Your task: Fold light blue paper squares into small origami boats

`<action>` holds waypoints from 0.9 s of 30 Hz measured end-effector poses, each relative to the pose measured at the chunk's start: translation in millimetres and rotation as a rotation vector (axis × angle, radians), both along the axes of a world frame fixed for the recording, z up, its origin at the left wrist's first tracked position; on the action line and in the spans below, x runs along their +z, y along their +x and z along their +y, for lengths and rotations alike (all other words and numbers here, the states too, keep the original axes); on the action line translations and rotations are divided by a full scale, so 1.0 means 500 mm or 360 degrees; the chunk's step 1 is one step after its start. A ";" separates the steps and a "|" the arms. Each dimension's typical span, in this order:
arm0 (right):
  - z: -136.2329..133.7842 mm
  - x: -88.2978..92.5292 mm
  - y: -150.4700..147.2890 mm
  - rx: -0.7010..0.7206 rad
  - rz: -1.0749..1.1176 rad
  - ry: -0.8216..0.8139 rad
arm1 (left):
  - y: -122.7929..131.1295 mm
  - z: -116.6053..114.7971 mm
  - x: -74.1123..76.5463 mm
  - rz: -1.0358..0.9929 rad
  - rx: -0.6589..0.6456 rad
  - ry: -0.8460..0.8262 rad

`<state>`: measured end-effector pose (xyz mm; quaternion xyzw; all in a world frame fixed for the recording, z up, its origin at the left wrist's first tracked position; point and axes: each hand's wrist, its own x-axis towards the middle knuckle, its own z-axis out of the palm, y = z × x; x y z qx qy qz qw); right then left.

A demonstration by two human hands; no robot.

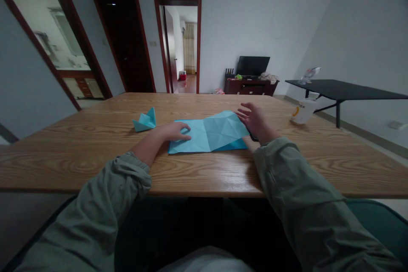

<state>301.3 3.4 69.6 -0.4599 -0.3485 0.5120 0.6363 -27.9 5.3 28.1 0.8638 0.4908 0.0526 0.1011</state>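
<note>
In front of me on the wooden table (204,176) lies a light blue sheet of paper (219,129), doubled over lengthwise and marked with crossing creases. Its right half bulges up, and a darker blue layer shows under the lower right edge. My left hand (177,131) rests on the paper's left part, fingers spread. At the right end, my right hand (251,119) is raised with its fingers apart, close to the paper's edge; whether it touches the paper I cannot tell. A small folded blue paper boat shape (145,120) stands left of the sheet.
A dark flat object (254,137), mostly hidden, lies under my right wrist. Towards the right of the table stands a whitish plastic container (304,111). Beyond it is a black table (347,88). A television (253,66) sits on a cabinet by the back wall.
</note>
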 end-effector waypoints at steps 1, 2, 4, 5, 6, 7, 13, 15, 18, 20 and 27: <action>-0.005 0.006 -0.002 0.0021 0.0076 0.0004 | 0.000 -0.001 0.000 -0.0004 0.0000 0.0004; -0.009 0.011 -0.004 0.0052 0.0132 0.0014 | 0.001 -0.002 0.001 -0.0010 -0.0003 0.0007; -0.017 0.018 -0.006 0.0151 0.0207 0.0039 | 0.001 -0.003 0.002 -0.0021 -0.0010 0.0010; -0.021 0.021 -0.007 0.0216 0.0236 0.0057 | 0.002 -0.004 0.003 -0.0026 -0.0011 0.0010; -0.024 0.023 -0.009 0.0286 0.0260 0.0077 | 0.003 -0.005 0.003 -0.0031 -0.0010 0.0011; -0.027 0.025 -0.011 0.0345 0.0278 0.0101 | 0.004 -0.005 0.004 -0.0035 -0.0011 0.0011; -0.030 0.026 -0.040 0.0482 0.0194 0.0380 | 0.027 -0.012 0.011 -0.0038 -0.0040 0.0007; -0.026 0.021 -0.052 0.0506 0.0112 0.0505 | 0.038 -0.019 0.017 -0.0031 -0.0057 0.0022; -0.019 0.006 -0.071 0.0496 -0.0079 0.0629 | 0.053 -0.031 0.027 -0.0023 -0.0080 0.0034; -0.017 -0.007 -0.087 0.0465 -0.0282 0.0692 | 0.059 -0.038 0.030 -0.0027 -0.0086 0.0038; -0.036 -0.062 -0.138 0.0439 -0.1586 0.0985 | 0.045 -0.026 0.027 -0.0190 -0.0009 0.0032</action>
